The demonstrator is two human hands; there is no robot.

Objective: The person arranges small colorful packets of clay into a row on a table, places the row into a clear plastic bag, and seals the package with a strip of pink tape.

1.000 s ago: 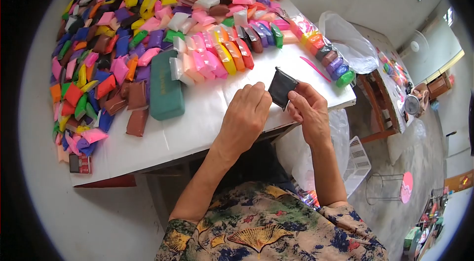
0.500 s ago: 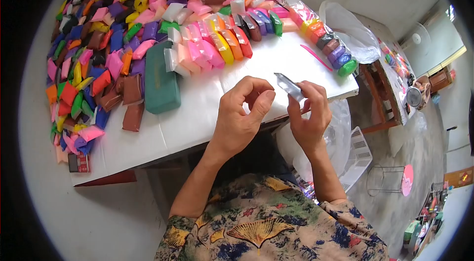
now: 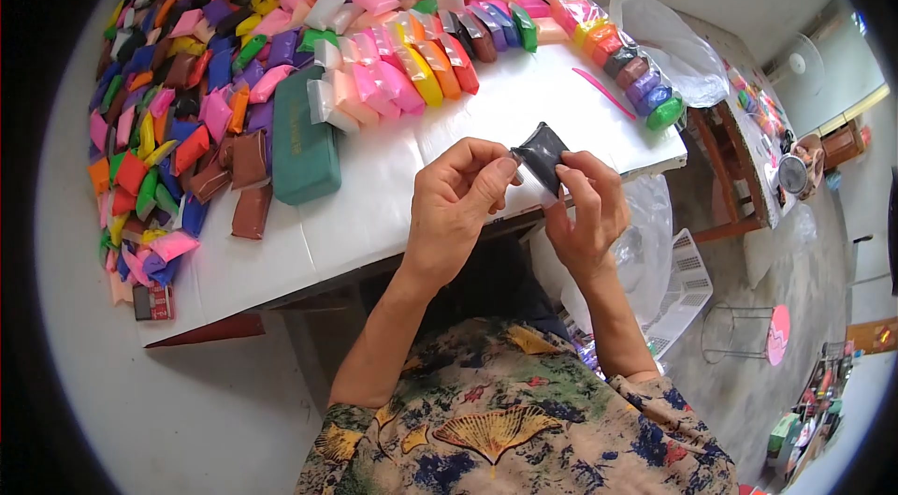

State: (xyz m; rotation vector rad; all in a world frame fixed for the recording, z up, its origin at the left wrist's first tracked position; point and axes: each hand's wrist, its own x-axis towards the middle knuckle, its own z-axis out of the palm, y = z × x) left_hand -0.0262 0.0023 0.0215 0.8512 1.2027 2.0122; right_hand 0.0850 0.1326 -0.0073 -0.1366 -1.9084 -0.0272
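A small black packet [image 3: 543,154] in clear wrap is held above the front edge of the white table [image 3: 374,179]. My right hand [image 3: 589,214] grips its right side between thumb and fingers. At the packet's left corner, my left hand [image 3: 460,205] pinches the wrapper with thumb and forefinger. Behind my hands lie rows of coloured packets, among them a yellow one [image 3: 421,79] and a red one [image 3: 460,65]. A green case [image 3: 304,144] rests to their left.
A heap of coloured packets [image 3: 215,65] covers the table's left and back. A pink strip [image 3: 603,93] lies near a long bag of coloured pieces [image 3: 631,74]. Right of the table are clear plastic bags [image 3: 669,55], a white basket [image 3: 683,294] and a stool [image 3: 776,336].
The packet has turned so that its black face shows. My left hand has moved to it and now pinches its left corner. The view has shifted slightly.
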